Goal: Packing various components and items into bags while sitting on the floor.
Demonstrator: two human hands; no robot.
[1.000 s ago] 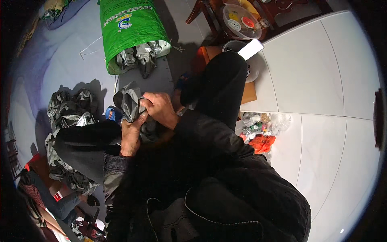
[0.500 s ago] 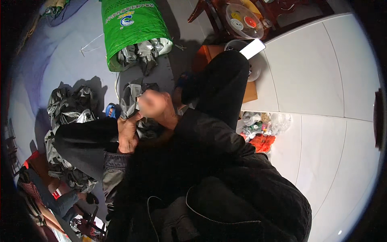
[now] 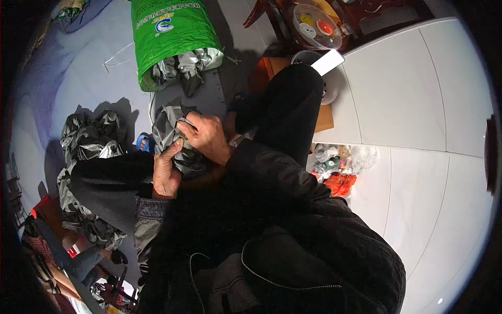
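Between my knees, a crumpled grey-and-black shiny sheet is bunched up, and both hands grip it. My left hand is closed on its near edge, thumb pointing up along the folds. Just to the right and a little farther away, my right hand has its fingers curled into the same sheet. More dark folds hang below the hands. I cannot tell whether the sheet is plastic film or thin cloth.
Ahead lies a green sack with similar grey sheets spilling from its mouth. A heap of the same sheets lies left. A white flat slab is by my right knee. Bagged items lie right; another person's leg shows lower left.
My right hand has turned and lowered slightly, its fingers now folded into the sheet. More of the sheet spreads out to the left of it. The left hand has barely moved.
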